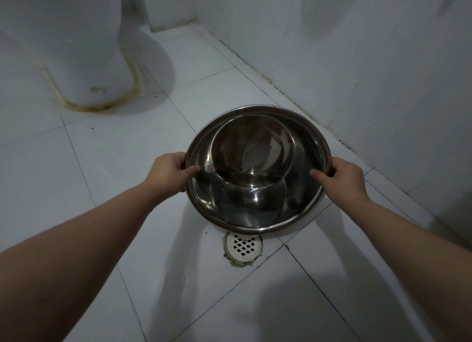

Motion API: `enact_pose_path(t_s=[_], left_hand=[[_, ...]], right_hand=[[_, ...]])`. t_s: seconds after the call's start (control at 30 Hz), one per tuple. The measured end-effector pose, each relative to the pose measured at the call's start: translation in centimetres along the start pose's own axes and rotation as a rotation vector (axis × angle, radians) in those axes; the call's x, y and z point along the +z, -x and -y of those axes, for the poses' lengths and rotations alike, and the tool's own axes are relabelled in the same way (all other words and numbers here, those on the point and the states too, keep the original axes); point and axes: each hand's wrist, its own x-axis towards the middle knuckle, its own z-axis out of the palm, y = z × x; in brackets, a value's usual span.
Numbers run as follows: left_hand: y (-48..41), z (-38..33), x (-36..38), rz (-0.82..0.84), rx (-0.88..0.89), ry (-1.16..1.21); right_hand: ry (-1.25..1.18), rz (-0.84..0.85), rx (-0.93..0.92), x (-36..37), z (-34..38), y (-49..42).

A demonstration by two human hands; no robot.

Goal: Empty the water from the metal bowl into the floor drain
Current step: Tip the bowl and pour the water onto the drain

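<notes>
A wide, shiny metal bowl (258, 170) is held above the white tiled floor, tilted toward me so that water pools in its near part. My left hand (169, 170) grips the bowl's left rim, thumb inside. My right hand (342, 175) grips the right rim the same way. Directly below the bowl's near edge lies the round white floor drain (244, 247) with a grid of holes; the bowl's rim covers its far edge. A wet patch shows on the tiles around the drain.
A white toilet base (86, 60) with a stained seal stands at the back left. White tiled walls (370, 60) close off the right side and the back corner. Open tiled floor (115, 150) lies left of the bowl.
</notes>
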Motion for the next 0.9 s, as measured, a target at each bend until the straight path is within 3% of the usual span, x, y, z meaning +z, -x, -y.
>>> enact_pose_path(t_s=[0.9], left_hand=[[0.72, 0.33, -0.14, 0.000, 0.003, -0.048]], right_hand=[[0.094, 0.049, -0.026, -0.27, -0.38, 0.71]])
